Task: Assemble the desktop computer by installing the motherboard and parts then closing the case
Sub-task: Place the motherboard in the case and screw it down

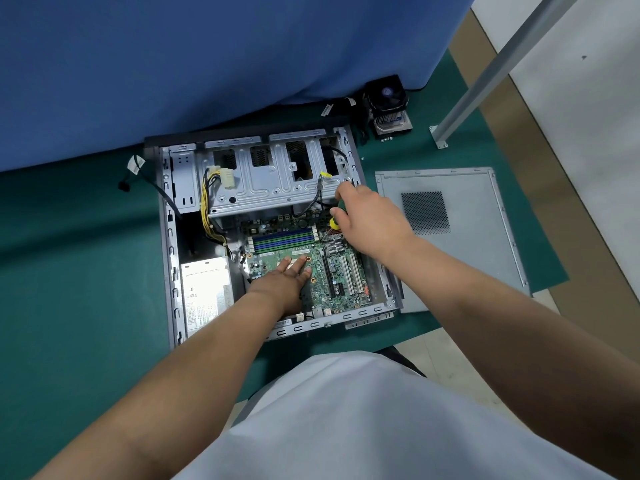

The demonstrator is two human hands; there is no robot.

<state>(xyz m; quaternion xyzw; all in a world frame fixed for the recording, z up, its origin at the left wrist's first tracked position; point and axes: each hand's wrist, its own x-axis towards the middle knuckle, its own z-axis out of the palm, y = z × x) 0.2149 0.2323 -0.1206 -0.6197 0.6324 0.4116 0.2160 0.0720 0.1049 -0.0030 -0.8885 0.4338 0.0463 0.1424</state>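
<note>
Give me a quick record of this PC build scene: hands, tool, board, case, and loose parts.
left hand: flat on motherboard
right hand: grips screwdriver, yellow and green handle
case: open, lying on green mat
power supply: in case
side panel: off, right of case
cooler fan: on mat, behind case

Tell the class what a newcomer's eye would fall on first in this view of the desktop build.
First, the open computer case lying flat on the green mat, with the green motherboard inside. The left hand presses flat on the board while the right hand grips a yellow-handled screwdriver near its upper right. The grey side panel lies right of the case.
</note>
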